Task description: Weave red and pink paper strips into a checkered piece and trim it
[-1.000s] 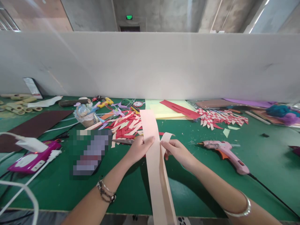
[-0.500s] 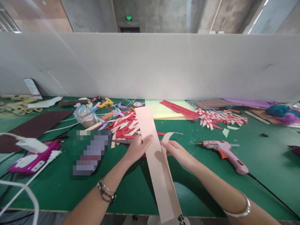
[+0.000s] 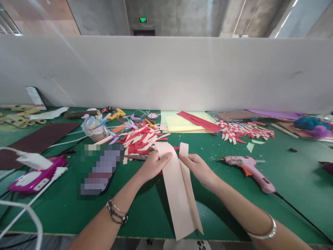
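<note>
A long pale pink sheet of paper (image 3: 177, 198) hangs down toward the front edge of the table. My left hand (image 3: 154, 163) is closed on the left side of its upper part, thumb on top. Along the right side runs a narrow pink paper strip (image 3: 185, 172), parted from the sheet near the top and lying close against it lower down. My right hand (image 3: 199, 168) pinches this strip near its upper end. Whether strip and sheet still join at the bottom I cannot tell. Behind my left hand lie scissors (image 3: 136, 157), partly hidden.
A pile of red and pink paper strips (image 3: 140, 139) lies beyond my left hand. Pale yellow sheets (image 3: 179, 123) are at the back. A pink glue gun (image 3: 249, 170) rests on the right, a blurred-out phone (image 3: 101, 170) and a magenta power strip (image 3: 39, 173) on the left.
The sheet's upper end has dropped toward me and now curves over near my left hand. The strip's curled end now stands up above my right hand.
</note>
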Demonstrator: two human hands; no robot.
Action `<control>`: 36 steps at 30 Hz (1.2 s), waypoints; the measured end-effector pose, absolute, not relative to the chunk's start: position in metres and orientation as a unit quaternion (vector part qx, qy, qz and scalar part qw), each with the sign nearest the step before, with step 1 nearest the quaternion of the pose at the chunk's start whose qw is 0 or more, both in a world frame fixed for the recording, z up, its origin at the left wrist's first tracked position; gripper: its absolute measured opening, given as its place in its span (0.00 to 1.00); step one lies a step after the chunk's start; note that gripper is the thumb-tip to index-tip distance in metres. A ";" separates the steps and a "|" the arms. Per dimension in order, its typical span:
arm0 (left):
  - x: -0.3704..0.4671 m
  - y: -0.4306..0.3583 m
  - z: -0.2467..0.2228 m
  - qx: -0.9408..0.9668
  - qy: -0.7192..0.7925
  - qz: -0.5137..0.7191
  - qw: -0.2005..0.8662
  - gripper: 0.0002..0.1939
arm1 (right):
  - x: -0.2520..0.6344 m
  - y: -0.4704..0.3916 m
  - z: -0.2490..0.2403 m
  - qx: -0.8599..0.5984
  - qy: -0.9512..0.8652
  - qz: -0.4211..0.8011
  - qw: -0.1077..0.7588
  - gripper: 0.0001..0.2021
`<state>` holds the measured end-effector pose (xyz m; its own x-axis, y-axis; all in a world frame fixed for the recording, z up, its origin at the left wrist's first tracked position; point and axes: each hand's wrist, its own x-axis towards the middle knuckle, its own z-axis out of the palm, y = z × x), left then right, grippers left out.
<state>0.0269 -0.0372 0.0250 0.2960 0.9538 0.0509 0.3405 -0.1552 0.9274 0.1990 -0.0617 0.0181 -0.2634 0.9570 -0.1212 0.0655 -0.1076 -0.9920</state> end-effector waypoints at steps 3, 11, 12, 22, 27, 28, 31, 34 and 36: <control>0.025 -0.035 0.026 0.664 0.491 0.363 0.432 0.20 | 0.200 -0.060 0.017 -0.466 -0.520 0.590 0.405 0.25; 0.026 -0.034 0.023 0.666 0.483 0.375 0.427 0.21 | 0.199 -0.065 0.023 -0.459 -0.569 0.570 0.376 0.21; 0.027 -0.034 0.022 0.668 0.480 0.372 0.430 0.21 | 0.199 -0.066 0.023 -0.466 -0.584 0.556 0.364 0.21; 0.032 -0.039 0.024 0.699 0.416 0.306 0.495 0.15 | 0.197 -0.064 0.019 -0.505 -0.553 0.528 0.401 0.30; 0.029 -0.038 0.024 0.694 0.407 0.328 0.494 0.16 | 0.198 -0.064 0.019 -0.508 -0.518 0.548 0.416 0.28; 0.028 -0.037 0.024 0.689 0.416 0.333 0.492 0.16 | 0.198 -0.064 0.019 -0.506 -0.504 0.558 0.422 0.27; 0.026 -0.036 0.025 0.672 0.447 0.356 0.471 0.18 | 0.199 -0.063 0.019 -0.499 -0.467 0.584 0.438 0.25; 0.026 -0.035 0.025 0.670 0.455 0.368 0.456 0.19 | 0.199 -0.063 0.020 -0.482 -0.486 0.589 0.430 0.24; 0.027 -0.035 0.025 0.670 0.457 0.369 0.454 0.20 | 0.198 -0.065 0.021 -0.486 -0.528 0.564 0.409 0.23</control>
<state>0.0265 -0.0350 0.0248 0.3095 0.9475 0.0800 0.2772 -0.1704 0.9456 0.1984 -0.0645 0.0207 -0.1928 0.9742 -0.1172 0.0519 -0.1091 -0.9927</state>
